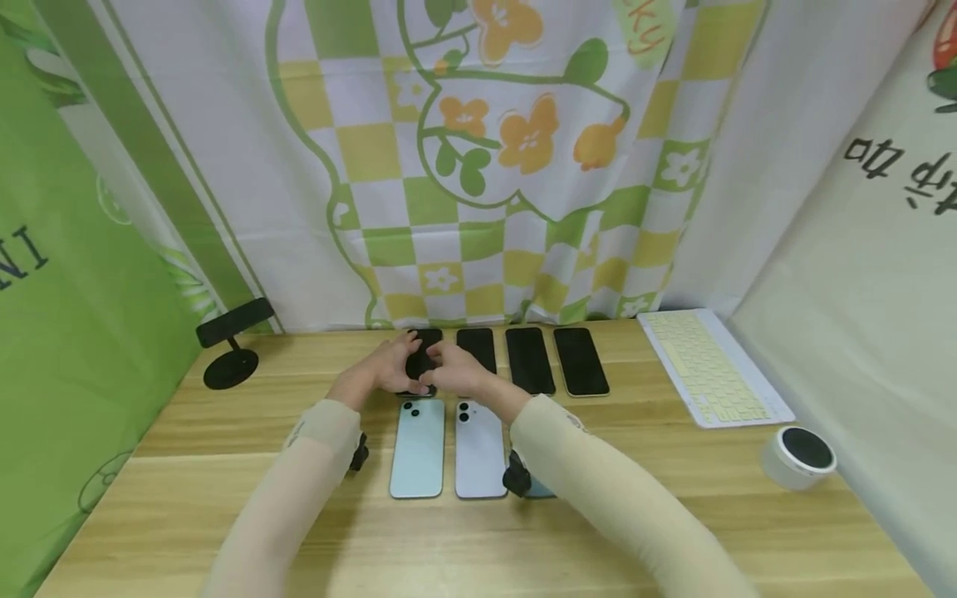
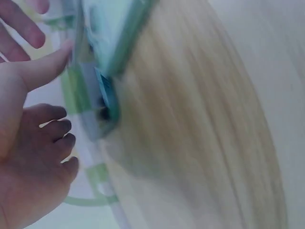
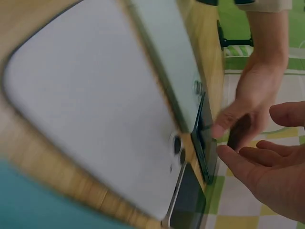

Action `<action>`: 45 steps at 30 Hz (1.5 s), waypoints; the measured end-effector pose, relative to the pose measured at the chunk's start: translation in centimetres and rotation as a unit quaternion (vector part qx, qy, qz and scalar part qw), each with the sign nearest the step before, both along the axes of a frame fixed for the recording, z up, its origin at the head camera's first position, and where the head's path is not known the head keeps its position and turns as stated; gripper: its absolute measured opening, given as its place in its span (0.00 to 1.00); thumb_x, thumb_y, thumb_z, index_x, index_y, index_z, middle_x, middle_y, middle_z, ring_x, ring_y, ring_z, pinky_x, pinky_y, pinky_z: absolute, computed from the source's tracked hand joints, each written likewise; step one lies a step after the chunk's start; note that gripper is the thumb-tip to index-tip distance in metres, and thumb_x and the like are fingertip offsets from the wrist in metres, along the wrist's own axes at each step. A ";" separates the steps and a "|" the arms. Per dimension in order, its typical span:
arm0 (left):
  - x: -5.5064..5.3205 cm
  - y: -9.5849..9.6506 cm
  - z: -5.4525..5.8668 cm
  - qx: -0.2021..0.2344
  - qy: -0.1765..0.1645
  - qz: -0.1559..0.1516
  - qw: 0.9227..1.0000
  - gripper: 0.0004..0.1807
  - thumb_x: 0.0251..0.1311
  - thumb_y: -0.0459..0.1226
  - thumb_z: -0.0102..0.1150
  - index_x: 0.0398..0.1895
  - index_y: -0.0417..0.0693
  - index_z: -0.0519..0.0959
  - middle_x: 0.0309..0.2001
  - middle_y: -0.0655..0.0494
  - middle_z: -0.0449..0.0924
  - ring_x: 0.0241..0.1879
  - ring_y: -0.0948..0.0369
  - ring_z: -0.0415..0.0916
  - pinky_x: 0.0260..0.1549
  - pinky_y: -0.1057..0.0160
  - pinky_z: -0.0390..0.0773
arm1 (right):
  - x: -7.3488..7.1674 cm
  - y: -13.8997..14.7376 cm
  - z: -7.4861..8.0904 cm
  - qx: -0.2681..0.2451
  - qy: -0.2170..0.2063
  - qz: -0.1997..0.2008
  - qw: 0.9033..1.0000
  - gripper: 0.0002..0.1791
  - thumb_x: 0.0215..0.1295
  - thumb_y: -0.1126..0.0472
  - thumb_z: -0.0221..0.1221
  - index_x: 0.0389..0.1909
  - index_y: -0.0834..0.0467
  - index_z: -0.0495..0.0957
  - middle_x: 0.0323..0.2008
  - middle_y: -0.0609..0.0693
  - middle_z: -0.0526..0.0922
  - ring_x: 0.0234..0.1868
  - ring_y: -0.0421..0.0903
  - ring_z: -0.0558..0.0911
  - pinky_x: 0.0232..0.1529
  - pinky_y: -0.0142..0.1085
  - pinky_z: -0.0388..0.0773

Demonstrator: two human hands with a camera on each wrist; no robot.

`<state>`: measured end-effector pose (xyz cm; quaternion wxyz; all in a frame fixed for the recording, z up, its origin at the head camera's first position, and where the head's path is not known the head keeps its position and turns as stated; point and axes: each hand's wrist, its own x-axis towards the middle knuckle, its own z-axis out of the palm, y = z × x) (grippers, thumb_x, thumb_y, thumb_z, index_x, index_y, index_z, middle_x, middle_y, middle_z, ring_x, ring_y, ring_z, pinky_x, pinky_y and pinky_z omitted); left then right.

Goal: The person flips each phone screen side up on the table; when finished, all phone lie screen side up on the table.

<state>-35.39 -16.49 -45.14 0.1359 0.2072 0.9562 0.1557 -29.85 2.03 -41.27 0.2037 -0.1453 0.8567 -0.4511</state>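
Note:
Both hands curve over a black-screened phone [image 1: 424,357] at the back left of a wooden table. My left hand [image 1: 389,367] is at its left side, thumb stretched out and fingers bent; the left wrist view shows this left hand [image 2: 33,176] with nothing in its fingers. From the other side comes my right hand [image 1: 458,372], its fingers loosely bent and spread. In the right wrist view, the left thumb overlaps the dark phone [image 3: 205,143], while the right fingers [image 3: 238,167] hover beside it. Near the wrists lie a mint phone [image 1: 418,450] and a lilac phone [image 1: 480,453], backs up.
More dark phones [image 1: 529,359] continue the back row. A blue phone [image 1: 540,489] is mostly hidden under the right forearm. On the left stands a black stand [image 1: 232,365]; to the right are a white keyboard [image 1: 714,365] and a round white device [image 1: 797,457]. Printed curtains surround the table.

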 end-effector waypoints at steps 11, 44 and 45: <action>5.5 4.8 0.3 0.052 0.038 -0.085 0.994 0.46 0.74 0.52 0.57 0.81 0.30 0.53 0.84 0.35 0.48 0.84 0.41 0.45 0.84 0.39 0.45 | 5.8 6.8 -1.5 0.200 0.193 0.107 0.955 0.29 0.82 0.59 0.48 0.76 0.71 0.61 0.79 0.68 0.61 0.82 0.65 0.60 0.82 0.56 0.61; 11.6 12.9 0.5 -0.119 0.007 -0.158 0.980 0.56 0.66 0.66 0.58 0.83 0.39 0.51 0.86 0.44 0.45 0.86 0.50 0.42 0.86 0.51 0.46 | 13.1 15.5 -3.5 0.293 0.214 0.179 0.915 0.41 0.77 0.49 0.59 0.78 0.70 0.59 0.81 0.67 0.57 0.82 0.67 0.58 0.80 0.57 0.63; 11.6 12.9 0.5 -0.118 0.001 -0.155 0.981 0.57 0.65 0.66 0.58 0.83 0.39 0.50 0.86 0.43 0.45 0.86 0.50 0.42 0.86 0.51 0.45 | 13.1 15.4 -3.5 0.295 0.214 0.180 0.914 0.40 0.76 0.49 0.59 0.78 0.70 0.59 0.81 0.67 0.57 0.82 0.67 0.58 0.80 0.56 0.63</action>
